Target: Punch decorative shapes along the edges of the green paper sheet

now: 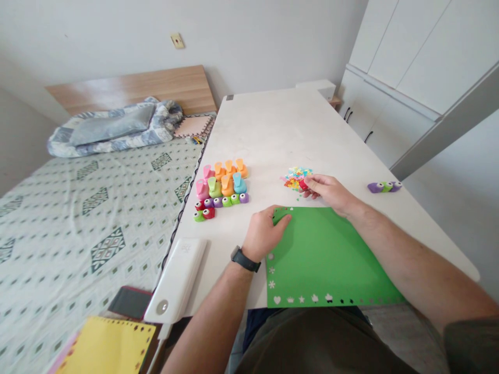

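Observation:
A sheet of green paper [335, 254] lies at the table's front edge, with small shapes such as a heart, crown, stars and snowflakes cut through it along its left and bottom edges and top left corner. My left hand [267, 231], a black watch on its wrist, grips the sheet's upper left corner, thumb on top. Beyond the far edge of the sheet, my right hand [323, 189] has its fingers closed around a small red paper punch [303, 184], partly covered by them. This punch is over a pile of colourful paper cutouts [298, 172].
Several lever punches [226, 183] and small eyed punches [222, 201] stand in rows at left. More eyed punches [384, 187] sit at right. A white power bank [177, 278] with a cable, a dark phone [130, 301] and punched yellow paper [107, 345] are front left. A bed [97, 208] adjoins the table.

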`<state>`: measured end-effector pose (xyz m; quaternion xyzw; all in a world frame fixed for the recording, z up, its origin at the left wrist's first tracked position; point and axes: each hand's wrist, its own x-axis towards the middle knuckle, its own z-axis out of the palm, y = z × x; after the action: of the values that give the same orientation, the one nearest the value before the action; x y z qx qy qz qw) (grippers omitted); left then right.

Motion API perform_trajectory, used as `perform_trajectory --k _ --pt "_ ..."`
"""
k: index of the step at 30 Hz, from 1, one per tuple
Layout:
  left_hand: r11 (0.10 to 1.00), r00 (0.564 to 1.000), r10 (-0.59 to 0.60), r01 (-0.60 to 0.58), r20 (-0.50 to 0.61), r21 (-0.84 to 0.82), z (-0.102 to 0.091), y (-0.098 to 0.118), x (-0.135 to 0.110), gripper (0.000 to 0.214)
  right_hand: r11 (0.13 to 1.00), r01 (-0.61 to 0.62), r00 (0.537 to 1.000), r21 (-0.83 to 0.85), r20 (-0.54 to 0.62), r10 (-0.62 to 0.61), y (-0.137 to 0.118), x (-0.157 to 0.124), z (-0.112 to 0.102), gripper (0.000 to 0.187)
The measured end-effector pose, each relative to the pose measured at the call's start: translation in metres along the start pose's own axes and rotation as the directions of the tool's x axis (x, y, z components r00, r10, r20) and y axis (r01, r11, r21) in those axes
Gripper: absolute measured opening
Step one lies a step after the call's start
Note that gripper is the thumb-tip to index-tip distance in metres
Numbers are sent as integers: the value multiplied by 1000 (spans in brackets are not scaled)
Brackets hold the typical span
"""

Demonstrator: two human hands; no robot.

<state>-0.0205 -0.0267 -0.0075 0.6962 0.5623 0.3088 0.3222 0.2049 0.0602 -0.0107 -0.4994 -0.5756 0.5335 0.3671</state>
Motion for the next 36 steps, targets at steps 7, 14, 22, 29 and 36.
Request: perform_trajectory --k 7,14,22,29,36 --pt "1000 1000 14 -14 -9 19 0 1 -1 23 999 -14 999 -30 -36 13 3 3 -1 42" --pt "1000 1000 11 -11 -12 20 0 1 -1 23 996 -4 996 -92 -85 -4 5 4 -2 42" --pt "1000 1000 25 -25 -17 18 0 3 -2 21 997 -26 983 -68 -185 13 1 4 -5 47" --pt "1000 1000 21 -20 -18 8 -1 1 -2 22 982 54 977 -183 -194 -90 11 7 -9 44" --pt "1000 999 29 -29 -20 7 -1 1 -2 21 985 62 971 -159 -219 -97 13 8 -6 39"
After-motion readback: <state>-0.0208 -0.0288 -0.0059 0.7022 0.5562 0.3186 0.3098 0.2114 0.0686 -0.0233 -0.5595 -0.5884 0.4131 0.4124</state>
